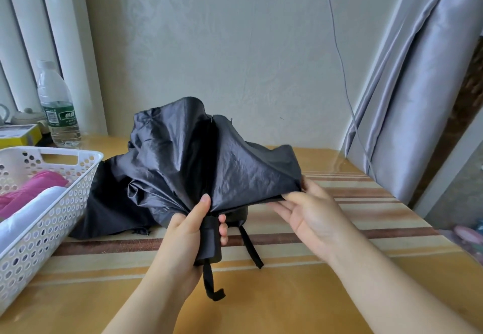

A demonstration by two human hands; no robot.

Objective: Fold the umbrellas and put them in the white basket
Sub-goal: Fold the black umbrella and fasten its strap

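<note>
A black umbrella (183, 156) is collapsed but loose, its fabric bunched and spread above the table. My left hand (188, 229) grips its black handle (210, 242), thumb up against the gathered cloth. My right hand (311, 211) pinches one flap of the canopy at its right edge and holds it out. Two black straps hang below the handle. The white basket (52, 203) stands at the left with a pink umbrella (31, 192) and a white umbrella (28, 216) lying inside.
A water bottle (57, 109) stands behind the basket beside a yellow box (18, 135) and a small teapot. A striped cloth covers the wooden table (287, 294). A grey curtain (418, 85) and a hanging cable are at the right.
</note>
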